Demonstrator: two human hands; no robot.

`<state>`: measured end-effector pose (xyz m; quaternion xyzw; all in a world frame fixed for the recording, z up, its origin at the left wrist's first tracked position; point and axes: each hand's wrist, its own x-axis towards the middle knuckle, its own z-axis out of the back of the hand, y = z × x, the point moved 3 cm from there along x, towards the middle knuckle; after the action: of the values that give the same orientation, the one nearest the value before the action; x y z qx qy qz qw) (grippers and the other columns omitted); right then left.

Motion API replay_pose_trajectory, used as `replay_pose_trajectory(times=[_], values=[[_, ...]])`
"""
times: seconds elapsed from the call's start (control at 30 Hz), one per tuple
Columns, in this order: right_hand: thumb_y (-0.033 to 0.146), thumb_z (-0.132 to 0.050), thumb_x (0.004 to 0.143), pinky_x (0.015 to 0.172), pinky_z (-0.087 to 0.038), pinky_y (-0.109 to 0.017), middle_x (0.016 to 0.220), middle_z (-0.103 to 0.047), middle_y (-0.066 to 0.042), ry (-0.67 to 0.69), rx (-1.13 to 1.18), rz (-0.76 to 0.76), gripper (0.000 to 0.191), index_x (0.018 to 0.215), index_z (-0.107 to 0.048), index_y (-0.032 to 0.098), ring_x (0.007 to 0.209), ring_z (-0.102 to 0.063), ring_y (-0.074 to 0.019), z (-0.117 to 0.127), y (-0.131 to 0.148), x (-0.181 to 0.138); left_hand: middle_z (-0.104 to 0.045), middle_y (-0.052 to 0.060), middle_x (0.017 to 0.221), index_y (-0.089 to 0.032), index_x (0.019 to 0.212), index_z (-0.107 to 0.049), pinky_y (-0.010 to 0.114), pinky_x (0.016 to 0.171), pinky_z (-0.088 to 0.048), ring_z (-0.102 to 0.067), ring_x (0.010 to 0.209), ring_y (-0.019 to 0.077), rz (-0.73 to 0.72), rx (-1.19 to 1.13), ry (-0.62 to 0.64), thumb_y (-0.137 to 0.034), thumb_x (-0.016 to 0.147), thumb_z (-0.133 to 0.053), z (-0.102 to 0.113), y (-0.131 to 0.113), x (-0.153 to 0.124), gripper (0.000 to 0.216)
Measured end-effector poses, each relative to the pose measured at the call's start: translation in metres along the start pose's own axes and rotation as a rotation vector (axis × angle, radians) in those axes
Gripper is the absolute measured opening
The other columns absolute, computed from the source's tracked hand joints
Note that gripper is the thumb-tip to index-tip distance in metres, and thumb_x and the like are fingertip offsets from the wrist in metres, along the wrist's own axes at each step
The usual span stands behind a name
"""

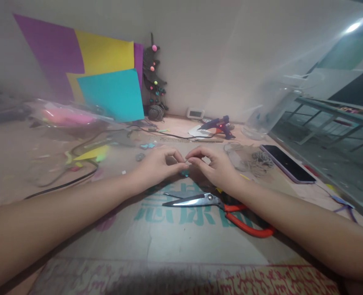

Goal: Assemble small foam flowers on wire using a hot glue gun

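Observation:
Both of my hands rest on a cardboard sheet (169, 233) with teal printing. My left hand (158, 166) and my right hand (213, 166) meet fingertip to fingertip at the middle, each with fingers curled in a pinch. Between the fingertips shows a tiny piece, too small to name, and a small teal bit (185, 173) lies just under them. Scissors (212, 205) with orange handles lie open-bladed on the cardboard just in front of my right wrist, blades pointing left.
Purple, yellow and teal paper sheets (110, 92) lean on the wall at the back left. A blue glue gun (218, 125) lies behind my hands, a phone (287, 164) to the right, a black cable (61, 184) to the left. Paper scraps lie scattered about.

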<state>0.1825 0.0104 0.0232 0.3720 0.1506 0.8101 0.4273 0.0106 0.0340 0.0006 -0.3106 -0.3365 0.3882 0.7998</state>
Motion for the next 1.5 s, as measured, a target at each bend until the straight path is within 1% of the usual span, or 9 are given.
replay_pose_trajectory(times=[0.33,0.47,0.53,0.63,0.73,0.83,1.03,1.13,1.5], values=[[0.019,-0.058,0.090,0.072,-0.048,-0.026,0.079,-0.072,-0.001,-0.011,-0.007,0.042,0.012,0.084,-0.068,0.018,0.075,-0.065,-0.0145,-0.002,0.000,0.000,-0.070,0.003,0.089,-0.019,0.077,-0.066,0.030,0.075,-0.048,-0.064,0.082,0.0191,-0.009,0.039,-0.016,-0.045,0.081,-0.068,-0.001,0.003,0.000,0.026],[0.019,-0.058,0.090,0.072,-0.048,-0.025,0.081,-0.073,-0.001,-0.038,-0.006,0.049,0.011,0.085,-0.068,0.018,0.077,-0.066,-0.0142,-0.001,-0.002,0.000,-0.071,0.005,0.100,-0.020,0.095,-0.067,0.034,0.081,-0.048,-0.063,0.090,0.0220,0.000,0.101,-0.017,-0.045,0.079,-0.069,-0.001,0.000,0.000,0.030],[0.019,-0.059,0.090,0.072,-0.048,-0.025,0.082,-0.073,-0.001,-0.054,-0.010,0.052,0.011,0.085,-0.068,0.018,0.077,-0.066,-0.0140,-0.001,-0.002,0.000,-0.071,0.005,0.103,-0.020,0.103,-0.068,0.035,0.086,-0.046,-0.062,0.095,0.0233,-0.031,0.104,0.003,-0.047,0.083,-0.064,0.000,-0.003,0.000,0.033],[0.018,-0.059,0.090,0.072,-0.048,-0.024,0.080,-0.073,-0.001,-0.056,-0.013,0.063,0.011,0.084,-0.068,0.018,0.076,-0.065,-0.0136,-0.001,-0.003,0.000,-0.072,0.006,0.099,-0.019,0.096,-0.072,0.034,0.087,-0.045,-0.063,0.096,0.0227,-0.094,0.026,0.064,-0.047,0.093,-0.049,-0.001,-0.006,0.001,0.036],[0.017,-0.057,0.090,0.072,-0.048,-0.025,0.080,-0.073,-0.001,-0.046,-0.009,0.053,0.012,0.085,-0.067,0.018,0.075,-0.065,-0.0137,-0.001,-0.003,0.000,-0.073,0.007,0.090,-0.017,0.090,-0.074,0.029,0.076,-0.047,-0.065,0.084,0.0200,-0.016,-0.162,0.101,-0.048,0.095,-0.042,-0.002,-0.001,0.003,0.045],[0.017,-0.057,0.091,0.073,-0.048,-0.025,0.082,-0.074,-0.001,-0.033,0.003,0.035,0.012,0.086,-0.068,0.018,0.077,-0.066,-0.0139,-0.001,-0.004,0.000,-0.069,0.005,0.077,-0.015,0.091,-0.075,0.025,0.057,-0.042,-0.058,0.065,0.0159,0.111,-0.265,0.120,-0.054,0.092,-0.046,-0.003,0.006,0.004,0.049],[0.017,-0.057,0.090,0.071,-0.048,-0.025,0.079,-0.073,-0.001,-0.049,-0.013,0.050,0.011,0.085,-0.067,0.018,0.075,-0.065,-0.0136,-0.001,-0.004,0.000,-0.055,0.000,0.059,-0.014,0.093,-0.074,0.021,0.043,-0.028,-0.041,0.048,0.0094,0.130,-0.289,0.186,-0.058,0.088,-0.051,-0.003,0.007,0.003,0.049],[0.017,-0.057,0.090,0.071,-0.048,-0.025,0.079,-0.072,-0.001,-0.049,-0.021,0.063,0.012,0.084,-0.067,0.018,0.075,-0.065,-0.0138,-0.001,-0.003,0.001,-0.050,-0.002,0.053,-0.014,0.092,-0.074,0.021,0.041,-0.026,-0.038,0.045,0.0086,0.133,-0.256,0.173,-0.056,0.088,-0.053,-0.002,0.004,0.002,0.047],[0.018,-0.057,0.090,0.073,-0.048,-0.024,0.080,-0.072,-0.001,-0.041,-0.012,0.062,0.012,0.084,-0.067,0.018,0.077,-0.065,-0.0134,-0.001,-0.002,0.000,-0.065,0.002,0.071,-0.017,0.084,-0.071,0.021,0.051,-0.036,-0.053,0.060,0.0119,0.173,-0.191,0.143,-0.055,0.081,-0.064,-0.001,0.010,0.002,0.038]])
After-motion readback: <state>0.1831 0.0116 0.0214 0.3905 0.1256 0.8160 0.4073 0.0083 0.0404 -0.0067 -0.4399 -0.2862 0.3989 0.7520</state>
